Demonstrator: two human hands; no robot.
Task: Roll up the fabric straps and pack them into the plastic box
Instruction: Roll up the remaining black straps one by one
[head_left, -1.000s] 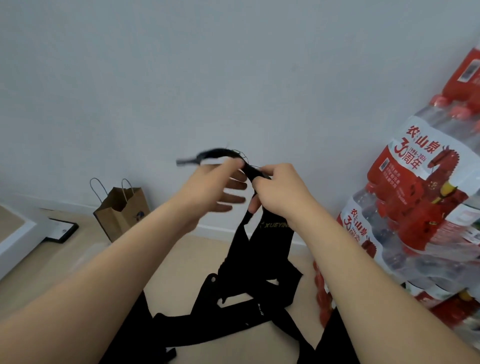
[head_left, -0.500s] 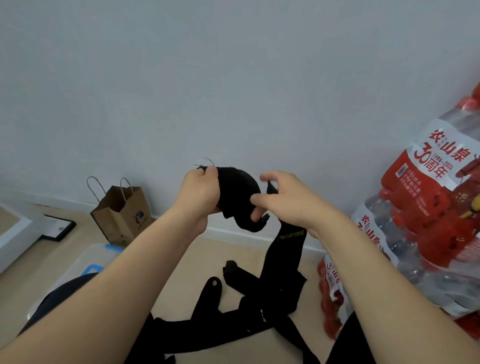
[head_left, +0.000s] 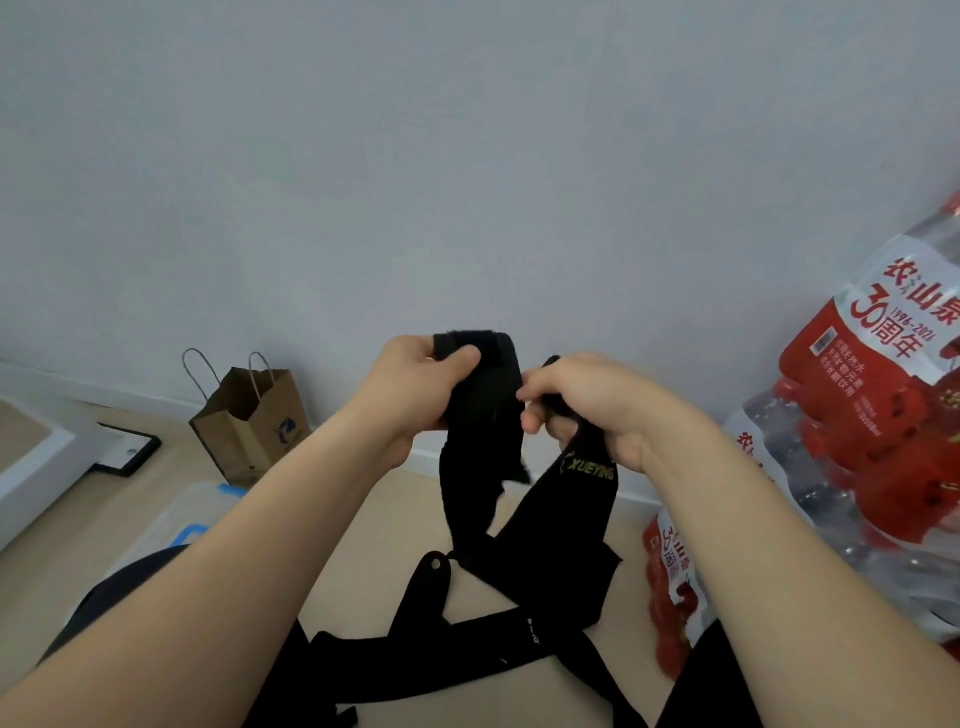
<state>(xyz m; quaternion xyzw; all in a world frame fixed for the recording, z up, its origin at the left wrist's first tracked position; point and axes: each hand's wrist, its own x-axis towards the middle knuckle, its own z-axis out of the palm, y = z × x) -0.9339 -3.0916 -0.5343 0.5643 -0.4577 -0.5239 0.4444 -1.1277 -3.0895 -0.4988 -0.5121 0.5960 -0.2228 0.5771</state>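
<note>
I hold a black fabric strap (head_left: 480, 415) up in front of the wall. My left hand (head_left: 415, 387) grips its folded upper end, thumb on top. My right hand (head_left: 587, 402) pinches the strap just to the right, where a part with yellow lettering (head_left: 587, 470) hangs down. The rest of the strap drops to the floor and joins more black straps (head_left: 467, 634) lying there. A clear plastic box (head_left: 176, 525) with blue clips sits on the floor at the left, partly hidden behind my left forearm.
A brown paper bag (head_left: 254, 431) stands by the wall at left. Shrink-wrapped packs of red-labelled water bottles (head_left: 857, 441) are stacked at right. A white furniture edge (head_left: 31, 467) and a dark framed item (head_left: 124, 454) lie at far left.
The strap end has been folded further over between my hands. Both hands have dropped lower in view, and the right hand has closed onto the strap.
</note>
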